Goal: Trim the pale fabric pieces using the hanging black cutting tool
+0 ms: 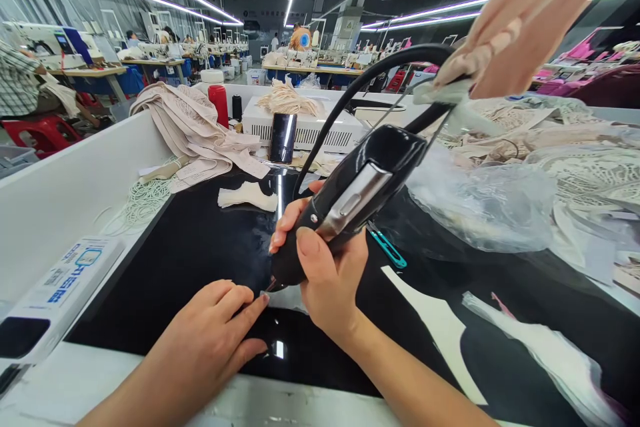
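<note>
My right hand (330, 273) grips a black corded handheld power tool (350, 193), with a silver lever along its side. Its thin metal tip points down and left at a small piece of pale, see-through material (287, 299) on the glossy black board (200, 247). Beside that tip lies my left hand (215, 320), palm down, its index fingertip on the edge of the material and its thumb held apart. The material is partly hidden by my right hand. A thick black cable (340, 107) loops from the tool up to a hanging tie of beige cloth (500, 40).
Teal thread snips (387, 245) and a white cut pattern piece (440, 320) lie right of my right hand. Beige fabric (195, 127), a phone (283, 137) and a white vented box (320, 130) stand behind. Plastic bags (490, 200) sit at right; a white box (65, 293) is at left.
</note>
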Tool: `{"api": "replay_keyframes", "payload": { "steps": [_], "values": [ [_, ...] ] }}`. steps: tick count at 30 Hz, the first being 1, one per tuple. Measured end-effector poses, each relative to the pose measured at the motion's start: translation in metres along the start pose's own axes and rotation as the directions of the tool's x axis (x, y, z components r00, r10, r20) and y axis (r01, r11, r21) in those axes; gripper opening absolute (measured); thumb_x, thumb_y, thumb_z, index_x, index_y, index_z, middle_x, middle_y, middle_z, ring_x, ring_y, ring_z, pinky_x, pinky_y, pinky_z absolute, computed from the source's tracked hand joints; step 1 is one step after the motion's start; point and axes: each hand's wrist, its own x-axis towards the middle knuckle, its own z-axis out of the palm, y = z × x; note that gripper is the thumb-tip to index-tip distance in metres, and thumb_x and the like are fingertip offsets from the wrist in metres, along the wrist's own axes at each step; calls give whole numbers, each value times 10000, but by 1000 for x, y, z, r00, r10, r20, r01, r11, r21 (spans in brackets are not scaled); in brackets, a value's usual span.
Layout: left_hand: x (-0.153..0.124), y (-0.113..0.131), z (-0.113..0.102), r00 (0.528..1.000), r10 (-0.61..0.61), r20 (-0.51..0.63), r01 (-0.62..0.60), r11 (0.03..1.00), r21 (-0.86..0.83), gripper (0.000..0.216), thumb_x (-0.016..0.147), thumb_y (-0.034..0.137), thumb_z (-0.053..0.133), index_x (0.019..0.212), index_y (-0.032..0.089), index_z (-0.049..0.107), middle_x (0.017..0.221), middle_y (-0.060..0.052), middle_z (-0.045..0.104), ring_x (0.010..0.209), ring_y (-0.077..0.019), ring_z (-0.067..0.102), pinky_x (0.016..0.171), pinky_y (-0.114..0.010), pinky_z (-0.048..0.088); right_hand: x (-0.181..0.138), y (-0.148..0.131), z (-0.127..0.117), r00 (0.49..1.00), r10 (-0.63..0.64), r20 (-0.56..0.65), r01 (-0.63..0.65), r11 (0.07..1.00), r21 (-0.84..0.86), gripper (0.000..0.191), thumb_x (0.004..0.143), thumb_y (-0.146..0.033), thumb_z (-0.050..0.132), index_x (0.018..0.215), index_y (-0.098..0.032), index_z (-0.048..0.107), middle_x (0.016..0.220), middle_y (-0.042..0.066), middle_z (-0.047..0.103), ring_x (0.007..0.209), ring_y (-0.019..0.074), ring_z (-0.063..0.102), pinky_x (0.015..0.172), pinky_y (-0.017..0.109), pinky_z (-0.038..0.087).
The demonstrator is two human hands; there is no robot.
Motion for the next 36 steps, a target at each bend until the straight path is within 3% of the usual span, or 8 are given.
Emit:
{"api": "replay_keyframes", "payload": {
  "steps": [10,16,21,36],
  "values": [
    [-1,3,3,1000,-17,9,17,1000,-9,380,1044,368,460,1311,132,593,1066,-82,679,942,-249,614,838,-392,503,-3,3,3,999,29,-17,-30,998,-56,319,819,-218,699,1033,-275,470,783,-57,614,607,112,569,551,262,528],
    [-3,-1,0,998,-14,-67,8,997,-83,386,1081,328,337,1256,132,619,1031,-76,692,930,-231,639,840,-375,530,-2,3,3,1000,12,-27,-15,996,-84,248,851,-226,670,1019,-269,492,776,-55,613,587,108,563,539,266,521],
    [-9,-10,-2,986,-101,-132,80,984,-156,275,1067,262,396,1179,190,636,1055,-47,703,980,-218,645,917,-380,516,-3,-1,4,998,55,-41,-56,997,-43,266,822,-249,703,993,-260,500,765,-54,612,581,106,557,523,254,521],
    [-2,-10,1,983,-164,-86,137,958,-252,270,1040,208,421,1159,198,663,1018,-49,689,912,-195,649,844,-345,561,-10,-3,5,997,66,-34,-66,997,-28,357,808,-223,704,1076,-270,472,778,-59,631,594,111,592,544,265,537]
  ]
}}
